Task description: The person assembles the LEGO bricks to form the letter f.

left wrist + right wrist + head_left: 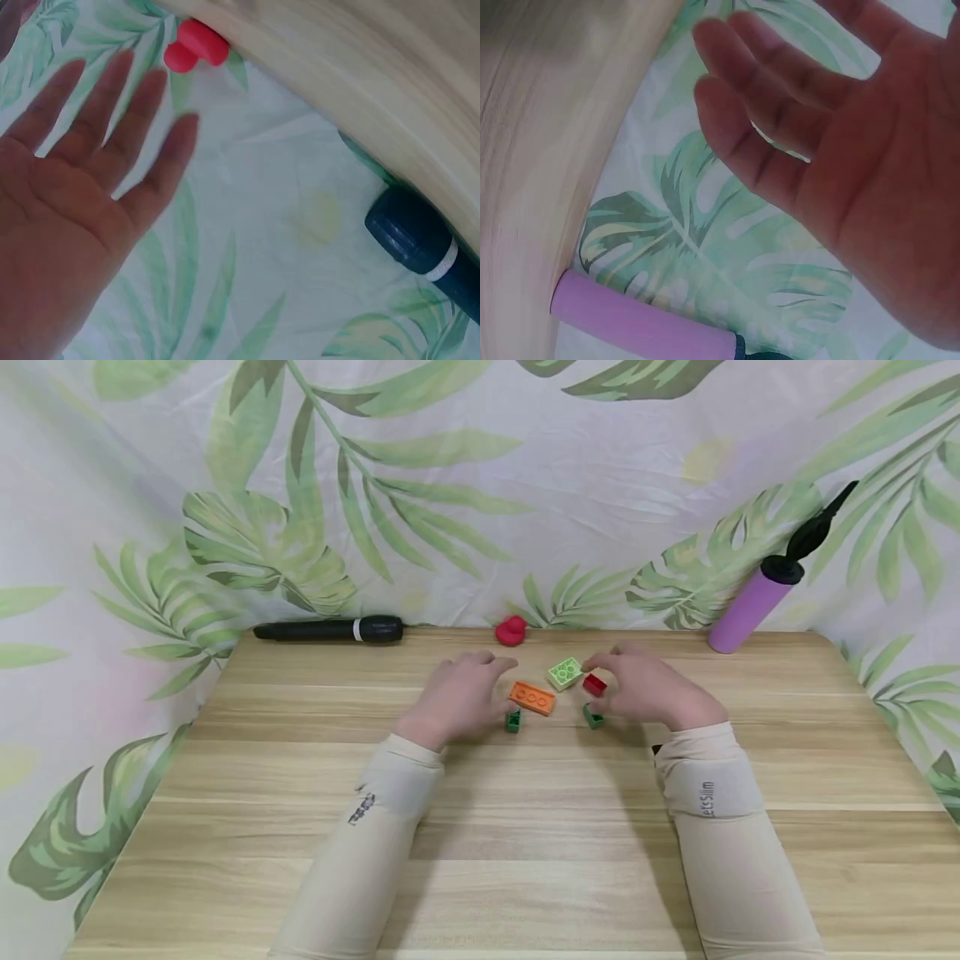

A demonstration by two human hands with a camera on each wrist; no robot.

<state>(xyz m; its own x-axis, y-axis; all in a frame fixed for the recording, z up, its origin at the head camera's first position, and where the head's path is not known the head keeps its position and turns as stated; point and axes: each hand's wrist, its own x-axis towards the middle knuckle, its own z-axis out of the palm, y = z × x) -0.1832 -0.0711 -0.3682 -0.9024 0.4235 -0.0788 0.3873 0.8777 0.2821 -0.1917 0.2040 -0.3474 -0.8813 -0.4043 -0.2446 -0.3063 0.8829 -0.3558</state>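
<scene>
Several toy bricks lie on the wooden table between my two hands. My left hand (463, 695) is at their left, fingers spread; its thumb overlaps the near left end of an orange brick (532, 697) in the head view. Just below that thumb sits a small dark green brick (513, 721). My right hand (643, 685) is at the other side, its index fingertip by a light green brick (565, 673). A small red brick (595, 685) lies between its index finger and thumb, and a second green brick (593, 717) is beside the thumb. Both wrist views show bare palms with loosely extended fingers.
Along the table's back edge lie a black cylinder with a white band (367, 629) at left and a red rubber duck (512, 631) in the middle. A purple pump with a black nozzle (753, 604) leans on the leaf-printed cloth (480, 527) at right.
</scene>
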